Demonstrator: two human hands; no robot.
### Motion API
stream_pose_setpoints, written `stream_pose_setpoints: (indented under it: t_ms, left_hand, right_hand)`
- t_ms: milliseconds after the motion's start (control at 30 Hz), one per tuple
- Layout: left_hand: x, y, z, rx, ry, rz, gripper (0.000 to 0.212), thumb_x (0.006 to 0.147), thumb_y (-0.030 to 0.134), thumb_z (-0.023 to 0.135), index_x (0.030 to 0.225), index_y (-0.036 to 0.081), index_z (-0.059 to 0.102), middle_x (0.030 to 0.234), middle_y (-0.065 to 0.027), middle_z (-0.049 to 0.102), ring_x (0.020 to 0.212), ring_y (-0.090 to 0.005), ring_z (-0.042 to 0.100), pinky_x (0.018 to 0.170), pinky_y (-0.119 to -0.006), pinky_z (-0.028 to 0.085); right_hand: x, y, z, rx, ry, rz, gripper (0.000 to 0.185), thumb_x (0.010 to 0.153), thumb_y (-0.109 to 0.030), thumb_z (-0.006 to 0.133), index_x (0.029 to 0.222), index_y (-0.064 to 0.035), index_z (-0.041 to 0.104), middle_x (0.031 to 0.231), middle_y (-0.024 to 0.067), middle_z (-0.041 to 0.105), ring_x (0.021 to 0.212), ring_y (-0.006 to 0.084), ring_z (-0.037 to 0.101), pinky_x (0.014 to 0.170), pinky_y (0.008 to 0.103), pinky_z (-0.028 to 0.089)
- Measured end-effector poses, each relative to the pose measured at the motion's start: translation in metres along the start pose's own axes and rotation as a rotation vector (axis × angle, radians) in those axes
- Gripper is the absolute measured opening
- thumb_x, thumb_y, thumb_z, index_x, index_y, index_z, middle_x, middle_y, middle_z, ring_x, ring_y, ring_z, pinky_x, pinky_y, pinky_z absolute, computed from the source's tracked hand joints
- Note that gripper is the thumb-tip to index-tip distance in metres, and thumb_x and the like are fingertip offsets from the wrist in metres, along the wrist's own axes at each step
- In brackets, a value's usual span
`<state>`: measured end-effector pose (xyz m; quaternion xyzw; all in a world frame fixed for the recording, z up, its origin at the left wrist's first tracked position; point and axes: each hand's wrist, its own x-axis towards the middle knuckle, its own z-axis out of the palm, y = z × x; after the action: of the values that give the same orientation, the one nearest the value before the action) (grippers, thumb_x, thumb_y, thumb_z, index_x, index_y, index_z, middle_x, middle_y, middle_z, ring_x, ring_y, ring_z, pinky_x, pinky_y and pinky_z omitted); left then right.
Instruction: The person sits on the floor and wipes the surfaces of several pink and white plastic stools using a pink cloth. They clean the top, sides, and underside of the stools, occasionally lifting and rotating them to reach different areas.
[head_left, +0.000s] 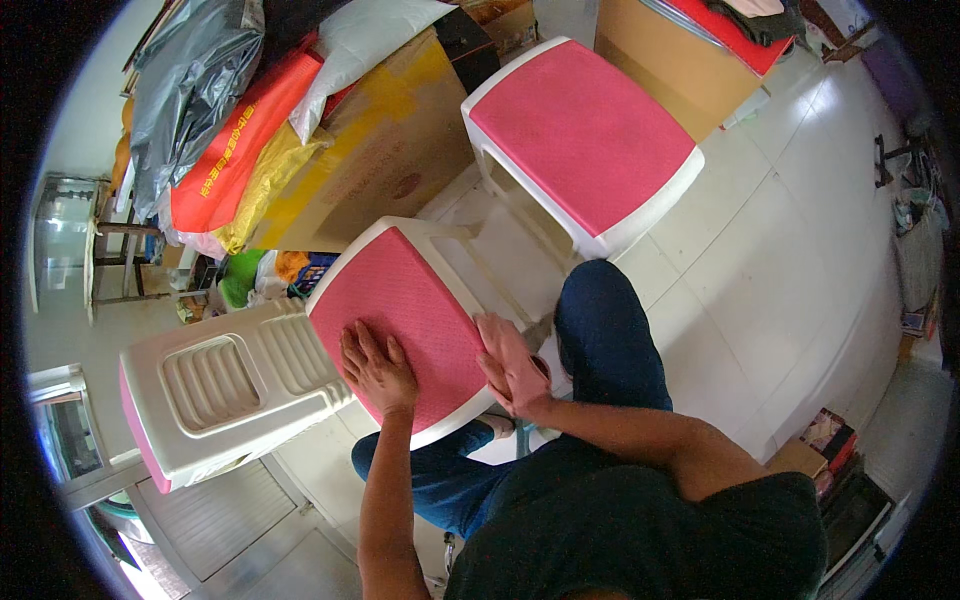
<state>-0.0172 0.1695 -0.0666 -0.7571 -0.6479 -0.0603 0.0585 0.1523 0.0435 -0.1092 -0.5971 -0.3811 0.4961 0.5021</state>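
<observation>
In front of me, a plastic stool (420, 292) with a pink textured seat and white rim is tilted. My left hand (379, 371) lies flat on its pink seat, fingers spread, gripping nothing. My right hand (516, 367) touches the right edge of the same seat with its fingers bent. It is slightly blurred, and whether it grips the rim cannot be told. Touching this stool's left side, a stack of similar white stools (225, 382) lies on its side, pink seat outward. Another pink-topped stool (585, 135) stands upright beyond my knee.
A large taped cardboard box (375, 150) stands behind the stools, with a red bag (240, 150) and a grey plastic bag (199, 97) over it. Another cardboard box (667, 60) is at upper right. White floor tiles (727, 285) extend to my right. My knee (611, 322) is beside the tilted stool.
</observation>
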Motion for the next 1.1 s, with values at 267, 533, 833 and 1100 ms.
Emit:
stream_pose_setpoints:
  t_ms: [267,533,833,1100]
  left_hand:
    - [0.001,-0.003,-0.005,-0.001,0.014,0.017,0.057,0.095,0.040,0.049,0.143,0.010,0.041,0.147,-0.0180,0.036,0.135,-0.0362,0.033,0.111,-0.050,0.022]
    - [0.003,0.001,-0.005,-0.015,0.004,-0.025,0.058,0.094,0.041,0.051,0.144,0.012,0.041,0.148,-0.0171,0.037,0.135,-0.0352,0.034,0.111,-0.050,0.023]
    - [-0.003,-0.003,0.001,-0.008,0.096,-0.007,0.056,0.095,0.041,0.050,0.142,0.013,0.042,0.143,-0.0155,0.041,0.131,-0.0366,0.037,0.110,-0.051,0.026]
    - [0.000,-0.010,-0.005,-0.066,0.100,-0.046,0.053,0.093,0.039,0.050,0.137,0.009,0.048,0.141,-0.0178,0.043,0.130,-0.0354,0.039,0.107,-0.049,0.028]
  right_hand:
    - [0.119,-0.029,-0.005,-0.015,-0.023,0.086,0.056,0.098,-0.050,0.026,0.145,-0.0217,0.036,0.141,0.0099,0.049,0.119,0.0251,0.045,0.079,0.0381,0.047]
    - [0.069,0.121,0.008,-0.375,0.073,0.536,0.044,0.091,-0.044,0.041,0.130,-0.0260,0.050,0.125,0.0138,0.059,0.112,0.0347,0.059,0.091,0.0449,0.047]
    - [0.000,0.043,0.025,-0.749,0.446,-0.267,0.052,0.086,-0.029,0.055,0.131,-0.0050,0.044,0.141,0.0137,0.041,0.122,0.0238,0.049,0.090,0.0351,0.046]
    - [0.040,0.025,0.013,-0.319,0.315,0.131,0.043,0.096,-0.034,0.044,0.136,-0.0185,0.049,0.117,0.0138,0.061,0.100,0.0259,0.061,0.087,0.0351,0.047]
